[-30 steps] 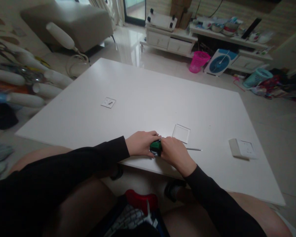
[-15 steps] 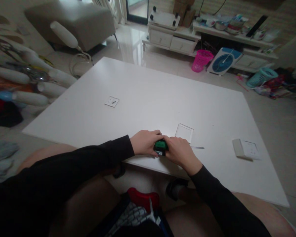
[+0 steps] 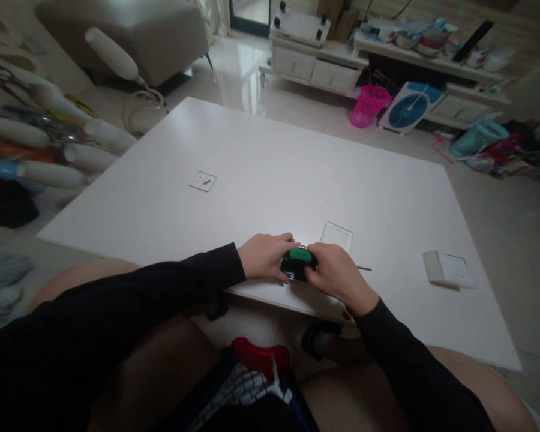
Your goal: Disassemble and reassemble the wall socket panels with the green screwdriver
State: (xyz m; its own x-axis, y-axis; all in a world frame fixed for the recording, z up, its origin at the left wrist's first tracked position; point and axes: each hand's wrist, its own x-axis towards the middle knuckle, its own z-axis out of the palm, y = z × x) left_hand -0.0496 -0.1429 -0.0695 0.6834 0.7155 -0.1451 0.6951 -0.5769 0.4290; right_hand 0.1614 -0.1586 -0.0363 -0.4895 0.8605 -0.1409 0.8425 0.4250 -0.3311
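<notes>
At the near edge of the table, my left hand [image 3: 267, 255] and my right hand [image 3: 339, 273] are both closed around a small green-and-black block [image 3: 299, 257]. Its kind I cannot make out, and the fingers cover both its sides. My left fingers hold the left side; my right thumb and fingers grip the right. Just beyond my right hand lies a square clear-edged white frame [image 3: 337, 227], its near part hidden. A thin metal rod [image 3: 364, 268], perhaps a screwdriver shaft, sticks out to the right from behind that hand.
A square white plate [image 3: 203, 181] with small dark bits on it lies left of centre on the white table [image 3: 270, 162]. Near the right edge stands a white box-like piece [image 3: 447, 269]. White padded bars [image 3: 51, 175] crowd the left side. A pink basket [image 3: 369, 107] stands beyond the table.
My right hand has shifted slightly right and its fingers have moved on the block, so more of the green top shows. My left hand stays nearly in place.
</notes>
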